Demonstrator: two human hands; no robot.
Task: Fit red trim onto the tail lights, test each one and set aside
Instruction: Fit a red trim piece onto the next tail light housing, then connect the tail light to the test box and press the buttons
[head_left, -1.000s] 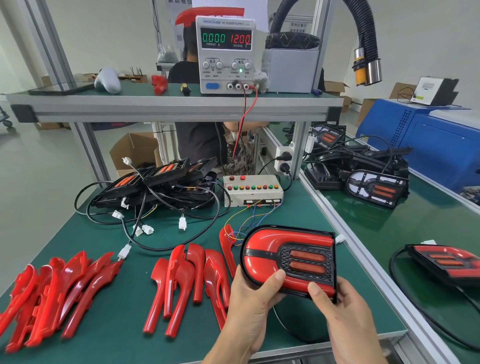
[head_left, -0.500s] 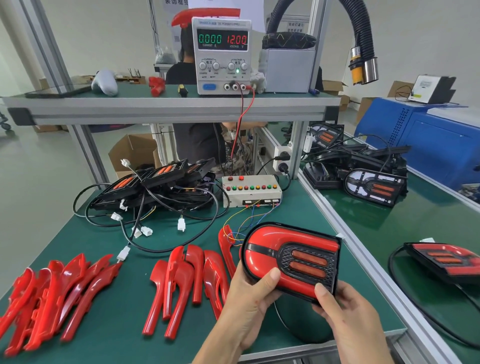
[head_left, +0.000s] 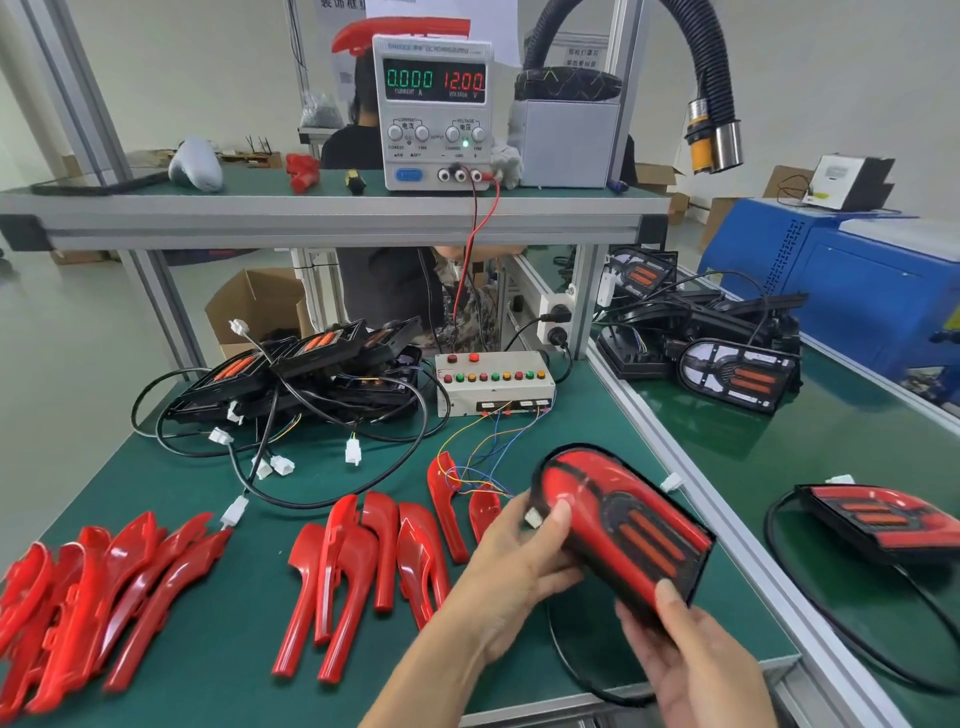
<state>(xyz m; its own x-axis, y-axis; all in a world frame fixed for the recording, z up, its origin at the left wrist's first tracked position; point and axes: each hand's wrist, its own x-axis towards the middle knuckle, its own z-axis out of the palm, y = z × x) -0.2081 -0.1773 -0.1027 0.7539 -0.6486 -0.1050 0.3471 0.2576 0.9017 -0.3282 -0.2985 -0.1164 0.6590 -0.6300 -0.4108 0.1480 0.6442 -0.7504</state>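
I hold a black tail light with red trim (head_left: 621, 525) above the green table, tilted so its rounded end points up and left. My left hand (head_left: 519, 564) grips that rounded end with the thumb on the red face, beside a small white connector (head_left: 533, 518). My right hand (head_left: 691, 654) grips the lower square corner, thumb on the front. Loose red trim pieces (head_left: 374, 566) lie in a row left of my hands, and another heap of red trim (head_left: 98, 587) lies at the far left.
A pile of untrimmed black tail lights with cables (head_left: 306, 369) sits behind, next to a white test box with buttons (head_left: 493, 382). A power supply (head_left: 434, 111) stands on the shelf. On the right bench lie a trimmed light (head_left: 883, 519) and more black lights (head_left: 737, 374).
The tail light has been turned from lying level and face-on to tilting diagonally, and it has shifted right. My left hand moved up onto its rounded end.
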